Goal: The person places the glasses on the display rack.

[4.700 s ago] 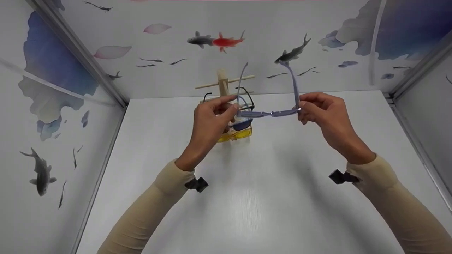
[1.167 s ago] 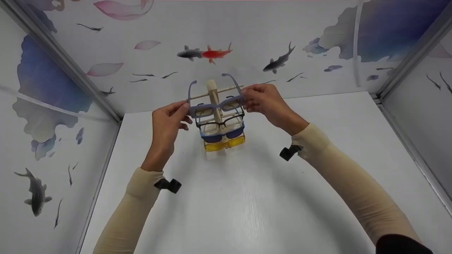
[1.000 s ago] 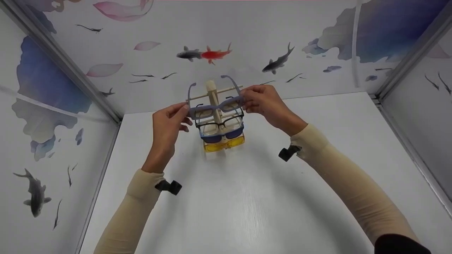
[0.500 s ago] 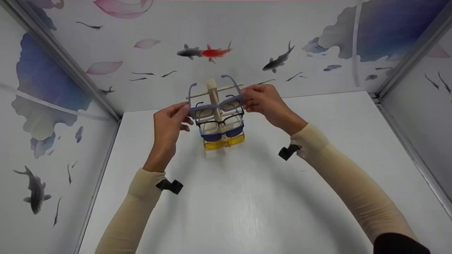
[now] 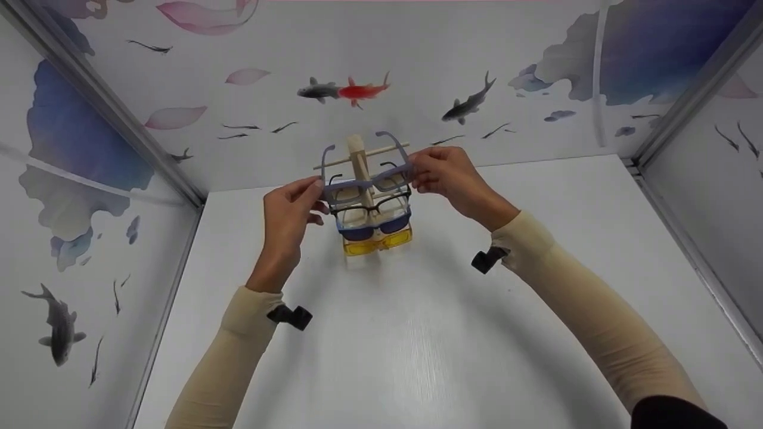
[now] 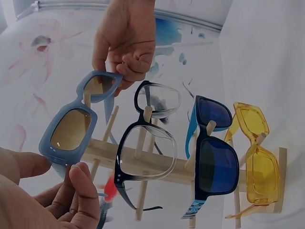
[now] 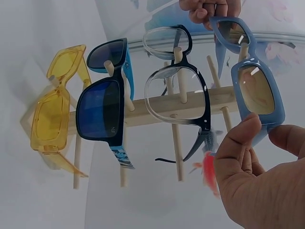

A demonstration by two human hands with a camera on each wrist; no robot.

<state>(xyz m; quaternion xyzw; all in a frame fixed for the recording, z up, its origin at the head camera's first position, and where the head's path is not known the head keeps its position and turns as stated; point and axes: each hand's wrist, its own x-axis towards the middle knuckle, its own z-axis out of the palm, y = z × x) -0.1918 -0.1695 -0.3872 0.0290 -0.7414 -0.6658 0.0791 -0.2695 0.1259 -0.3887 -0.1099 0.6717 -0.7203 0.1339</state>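
Note:
Blue-grey sunglasses [image 5: 365, 183] with tan lenses are at the top level of a wooden glasses stand [image 5: 356, 149], temples pointing to the back wall. My left hand [image 5: 285, 223] pinches one outer end of the frame between thumb and fingers. At the opposite end, my right hand [image 5: 456, 179] pinches the frame by the hinge. In the right wrist view, a wooden peg [image 7: 243, 50] shows at the sunglasses' bridge; whether it bears their weight I cannot tell. Below them hang black-and-clear glasses [image 5: 372, 208], dark blue sunglasses [image 5: 359, 233] and yellow glasses [image 5: 359, 247].
The stand is on a white tabletop [image 5: 405, 333], close to the back wall [image 5: 417, 47] with its painted fish. Side walls [image 5: 77, 208] rise at left and right. Cross pegs [image 5: 390, 150] stick out on both sides of the post.
Since the oldest frame, both hands have carried the blue-grey sunglasses left, to the stand's top level. Over the last half second they sink slightly, and the left hand shifts a little to the right.

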